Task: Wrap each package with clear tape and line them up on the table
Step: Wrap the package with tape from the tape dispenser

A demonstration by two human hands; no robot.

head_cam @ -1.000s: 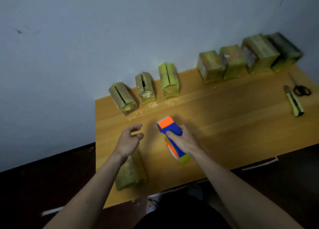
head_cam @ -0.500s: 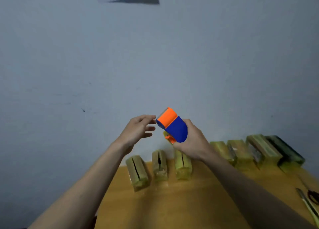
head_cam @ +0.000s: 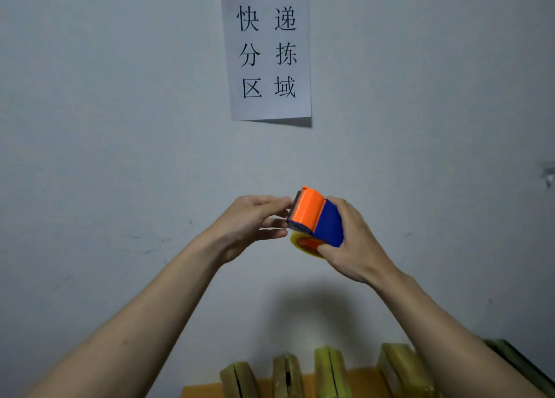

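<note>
My right hand [head_cam: 351,244] grips a blue and orange tape dispenser [head_cam: 318,217] raised in front of the wall, with a yellowish tape roll [head_cam: 304,246] showing under it. The fingertips of my left hand [head_cam: 252,223] reach the dispenser's orange front end; whether they pinch the tape there is hidden. Several yellow-green wrapped packages stand in a row along the wall at the bottom of the view: one [head_cam: 238,379], another [head_cam: 286,375], a third [head_cam: 332,370], and a larger one [head_cam: 402,367] right of them.
The orange-brown table [head_cam: 204,391] shows only as a strip at the bottom edge. A white paper sign [head_cam: 267,52] with black characters hangs on the grey wall above. A dark green package [head_cam: 516,358] peeks out behind my right forearm.
The view has tilted up from the table to the wall. My right hand lifted the dispenser off the table, and my left hand came up to its front end.
</note>
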